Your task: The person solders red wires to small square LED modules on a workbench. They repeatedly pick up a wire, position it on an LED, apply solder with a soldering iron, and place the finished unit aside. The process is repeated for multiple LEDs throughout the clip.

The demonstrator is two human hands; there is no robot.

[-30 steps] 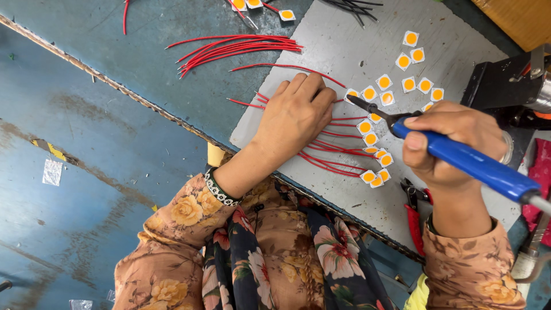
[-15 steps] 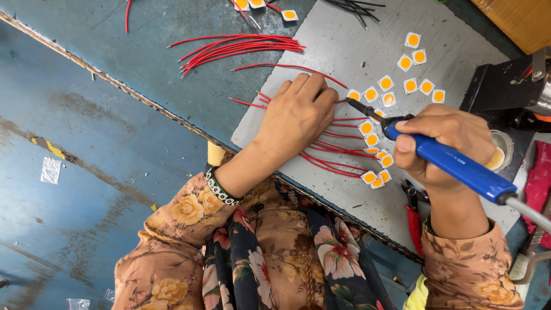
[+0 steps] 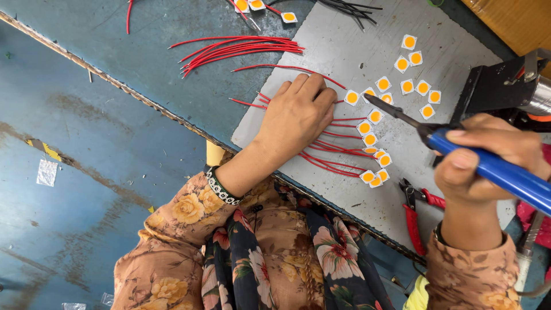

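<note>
Soldering iron (image 3: 488,163) being brought onto a small square chip (image 3: 352,97)
The iron is being gripped by the right hand (image 3: 488,163); its tip has been moved toward ten o'clock. Red wires (image 3: 338,143) are being pressed flat by the left hand (image 3: 295,115) on the table (image 3: 356,46).

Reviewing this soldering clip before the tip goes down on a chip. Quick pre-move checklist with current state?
1. Soldering iron gripped: ok, the right hand is wrapped round its blue handle.
2. Tip aimed at work: ok, it points at the small square chips on the grey board; contact cannot tell.
3. Wires held down: ok, the left hand lies flat on the red wires that lead to the chips.
4. Fingers clear of the tip: ok, a gap shows between the left fingertips and the tip.
5. Red-handled pliers out of the way: ok, lying at the board's near edge.
6. Tip tinned or hot: cannot tell.
</note>
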